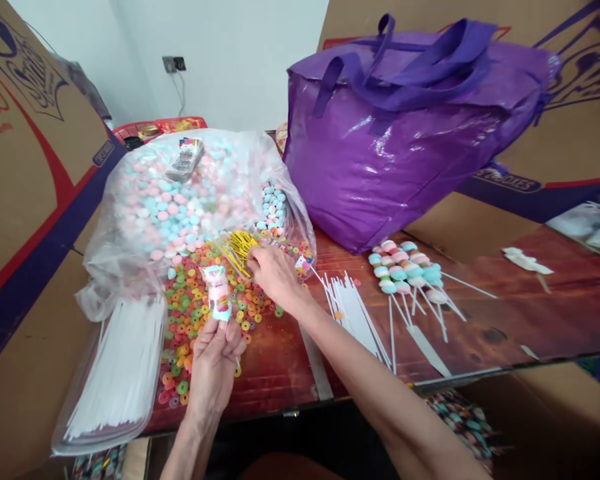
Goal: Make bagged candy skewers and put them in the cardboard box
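Observation:
My left hand (215, 357) is closed round the lower end of a wrapped candy lollipop (219, 292), held upright over the table. Its printed clear wrapper covers pink and coloured pieces. To the right, my right hand (275, 270) has its fingers bent at a bundle of gold twist ties (241, 250); whether a tie is between the fingertips is hidden. Beneath and around both hands lie ring gummies (193, 327) in many colours. Behind them, a large clear bag of marshmallows (165, 207) in pink, blue and white rests on the table.
White sticks fill a clear bag (115, 367) at the left; more sticks (347, 307) lie right of centre. Several unwrapped marshmallow skewers (405, 270) are on the right. A purple bag (380, 153) stands behind. Cardboard boxes (25, 167) flank the table (490, 333).

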Available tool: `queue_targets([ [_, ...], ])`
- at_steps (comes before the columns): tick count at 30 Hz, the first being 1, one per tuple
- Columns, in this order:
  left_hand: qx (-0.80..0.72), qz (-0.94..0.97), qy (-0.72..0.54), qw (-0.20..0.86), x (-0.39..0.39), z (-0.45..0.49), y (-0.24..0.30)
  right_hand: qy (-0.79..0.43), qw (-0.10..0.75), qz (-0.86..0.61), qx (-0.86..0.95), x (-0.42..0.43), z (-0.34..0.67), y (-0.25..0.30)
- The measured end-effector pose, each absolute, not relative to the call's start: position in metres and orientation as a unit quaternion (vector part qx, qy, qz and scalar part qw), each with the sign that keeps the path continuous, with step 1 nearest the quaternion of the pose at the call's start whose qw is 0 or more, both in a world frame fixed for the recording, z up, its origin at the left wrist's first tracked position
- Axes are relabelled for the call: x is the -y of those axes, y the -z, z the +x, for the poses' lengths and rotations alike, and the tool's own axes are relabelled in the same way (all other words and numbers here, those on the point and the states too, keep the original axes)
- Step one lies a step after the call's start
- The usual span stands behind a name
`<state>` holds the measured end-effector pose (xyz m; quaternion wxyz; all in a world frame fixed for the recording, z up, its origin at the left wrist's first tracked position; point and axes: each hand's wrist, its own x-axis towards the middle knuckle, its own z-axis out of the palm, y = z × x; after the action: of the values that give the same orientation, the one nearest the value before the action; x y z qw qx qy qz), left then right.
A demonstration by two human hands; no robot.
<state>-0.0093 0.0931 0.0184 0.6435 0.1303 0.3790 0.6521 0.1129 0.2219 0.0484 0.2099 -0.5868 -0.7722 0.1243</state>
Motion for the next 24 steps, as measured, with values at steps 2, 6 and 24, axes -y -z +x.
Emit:
queue_targets([
  [2, -0.383, 0.116, -0.648, 0.648, -0.093, -0.009, -0.016, -0.126, 0.192, -0.573, 0.787, -0.243, 0.104, -0.041],
  [6, -0.386, 0.116, -0.647, 0.647, -0.093, -0.008, -0.011, -0.143, 0.194, -0.544, 0.804, -0.259, 0.099, -0.029],
  [24, -0.396, 0.13, -0.647, 0.639, -0.099, -0.001, 0.0, -0.321, 0.524, -0.483, 0.623, -0.274, 0.112, -0.003],
])
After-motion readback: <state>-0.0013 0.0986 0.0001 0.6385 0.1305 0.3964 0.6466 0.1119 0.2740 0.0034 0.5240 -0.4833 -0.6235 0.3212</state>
